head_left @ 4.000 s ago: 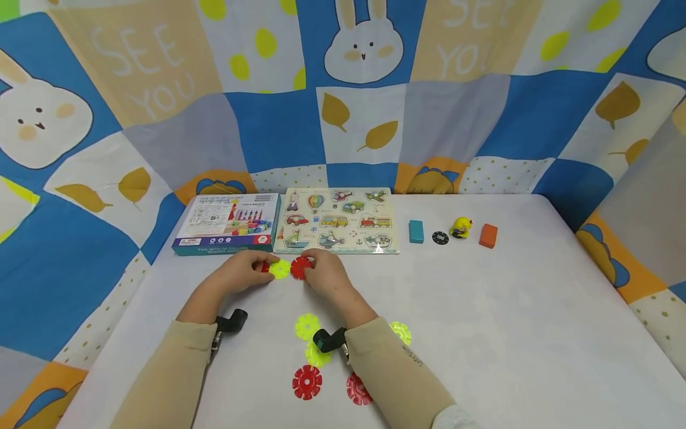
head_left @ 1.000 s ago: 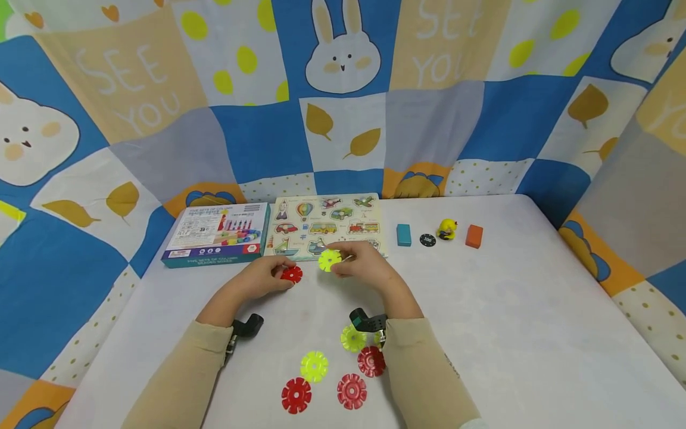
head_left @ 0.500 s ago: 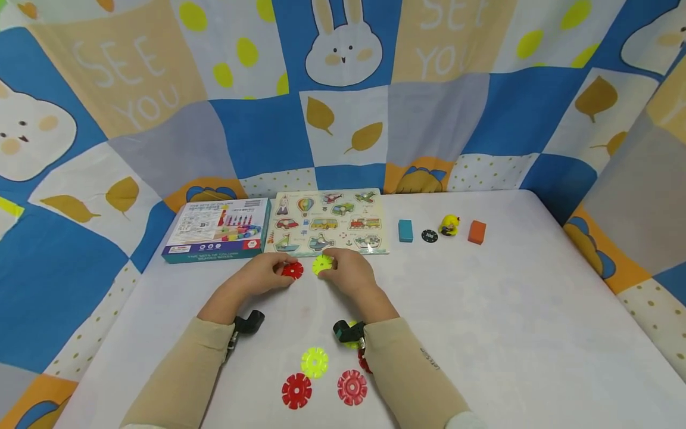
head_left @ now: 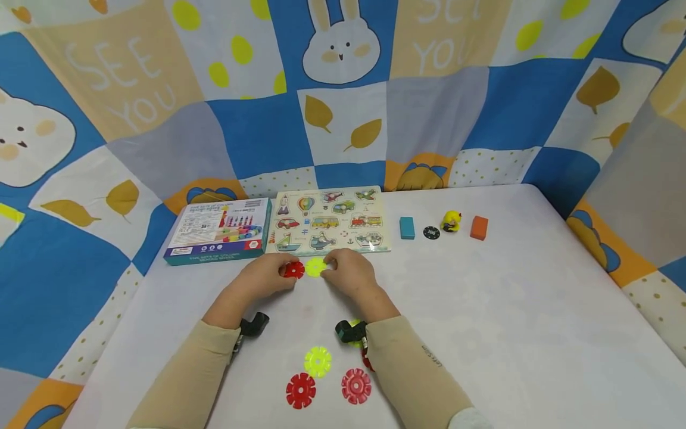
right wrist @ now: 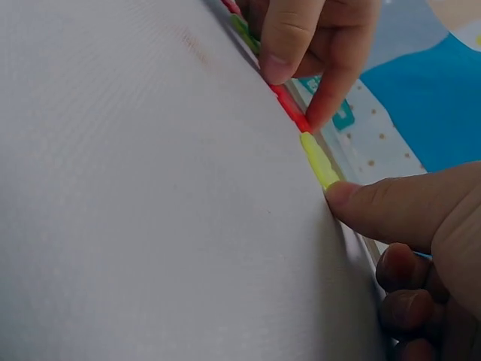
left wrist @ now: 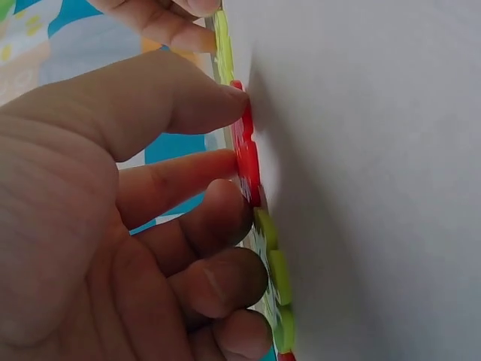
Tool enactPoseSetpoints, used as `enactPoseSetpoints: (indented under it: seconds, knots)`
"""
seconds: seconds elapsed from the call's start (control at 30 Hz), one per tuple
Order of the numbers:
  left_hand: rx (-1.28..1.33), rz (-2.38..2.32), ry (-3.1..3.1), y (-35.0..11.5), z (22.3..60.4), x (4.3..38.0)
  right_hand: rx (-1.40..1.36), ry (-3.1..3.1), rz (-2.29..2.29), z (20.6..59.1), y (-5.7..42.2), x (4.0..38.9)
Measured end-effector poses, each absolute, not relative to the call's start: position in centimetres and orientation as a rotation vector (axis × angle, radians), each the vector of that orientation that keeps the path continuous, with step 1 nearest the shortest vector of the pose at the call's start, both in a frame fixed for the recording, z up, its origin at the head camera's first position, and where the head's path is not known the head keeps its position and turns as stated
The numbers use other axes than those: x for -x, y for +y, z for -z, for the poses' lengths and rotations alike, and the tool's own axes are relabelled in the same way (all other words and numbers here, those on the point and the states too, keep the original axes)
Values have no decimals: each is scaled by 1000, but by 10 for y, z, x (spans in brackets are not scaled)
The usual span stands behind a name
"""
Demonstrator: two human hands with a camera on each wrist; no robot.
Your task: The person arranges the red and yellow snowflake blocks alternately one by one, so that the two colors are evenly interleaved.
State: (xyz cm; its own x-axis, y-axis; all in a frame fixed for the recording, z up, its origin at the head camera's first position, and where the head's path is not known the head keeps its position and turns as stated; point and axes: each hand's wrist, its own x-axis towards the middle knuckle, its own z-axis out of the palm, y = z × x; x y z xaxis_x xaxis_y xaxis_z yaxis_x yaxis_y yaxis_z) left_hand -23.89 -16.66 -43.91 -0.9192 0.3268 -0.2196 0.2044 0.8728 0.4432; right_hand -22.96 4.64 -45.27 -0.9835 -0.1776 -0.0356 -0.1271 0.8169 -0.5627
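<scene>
Closes a small gap near the far side of the table [head_left: 509, 310]: sets the yellow disc [head_left: 315, 267], short of the red disc [head_left: 295, 270] half a second earlier, edge to edge with it now, seemingly touching, just in front of the puzzle board [head_left: 329, 220]. Appears to add one more to a row of alternating colours, running on in the left wrist view to a second yellow disc [left wrist: 280, 272] and a red sliver [left wrist: 286, 356]. Looks nearly placed, though not yet let go. In the right hand [head_left: 351, 273], shows thumb and forefinger parted just enough to pinch the yellow disc by its outer edge. In the left hand [head_left: 266, 276], shows a similar pinch on the red disc, with the other fingers curled beside the second yellow disc. Leaves a loose yellow disc [head_left: 318, 361] and two loose red discs [head_left: 356, 386] lying flat close to the person, with another red disc [head_left: 368, 360] partly hidden behind the right sleeve [head_left: 415, 372].
</scene>
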Motion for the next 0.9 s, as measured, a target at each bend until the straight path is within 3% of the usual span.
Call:
enactPoseSetpoints:
  seconds: [0.5, 0.9]
  knots:
    - [-474, -663, 2880, -139, 450, 235, 301, 2806, 933, 447, 56, 230]
    - [-541, -606, 2889, -141, 454, 238, 543, 2735, 1090, 380, 78, 206]
